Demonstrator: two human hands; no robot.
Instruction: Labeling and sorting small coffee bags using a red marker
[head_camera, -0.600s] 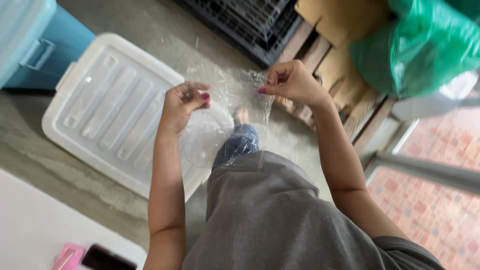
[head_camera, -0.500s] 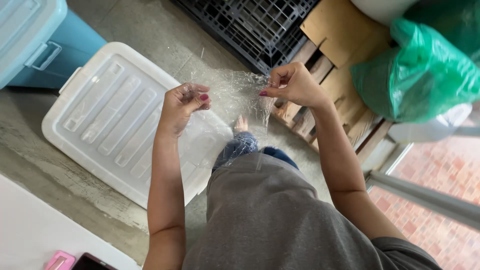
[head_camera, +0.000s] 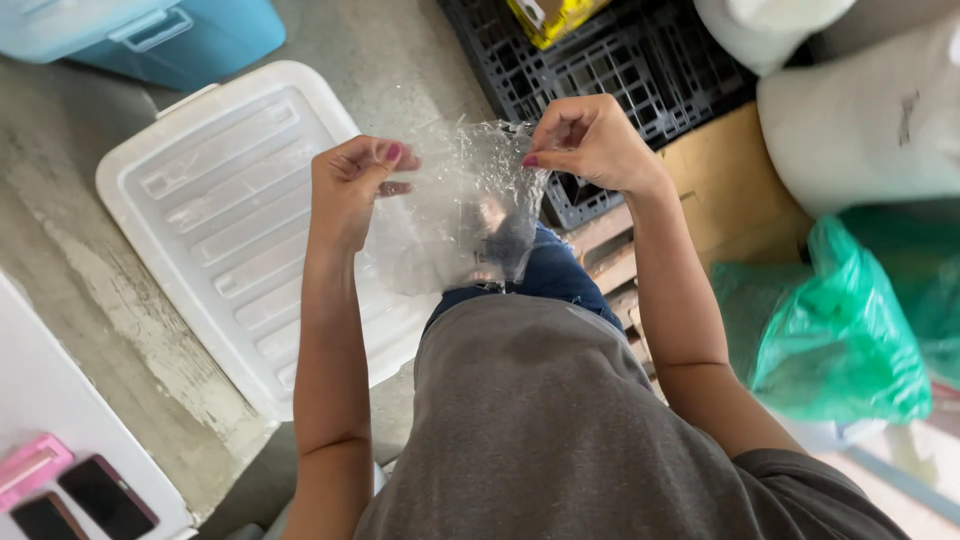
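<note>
floor: bare grey concrete floor under everything, patchy and worn, seen from above past the person's grey shirt and blue trousers
white bin lid: a large white ribbed bin lid lies flat on the floor at the person's left, nothing resting on it
black crate: a black lattice crate sits ahead, near the right hand, with flattened brown cardboard beside it
green bag: a bulging green plastic bag stands well to the right, apart from the work
plastic film: a crinkled sheet of clear plastic film hangs at chest height between the two hands, over the knees; it looks mostly opened out though wrinkled, so the spreading seems largely done, and nothing yet lies on or in it
left hand: the left hand pinches the film's upper left edge between thumb and curled fingers
right hand: the right hand pinches the upper right edge, fingertips pressed together
phones: two dark phones rest on a white worktop at lower left, untouched
</note>
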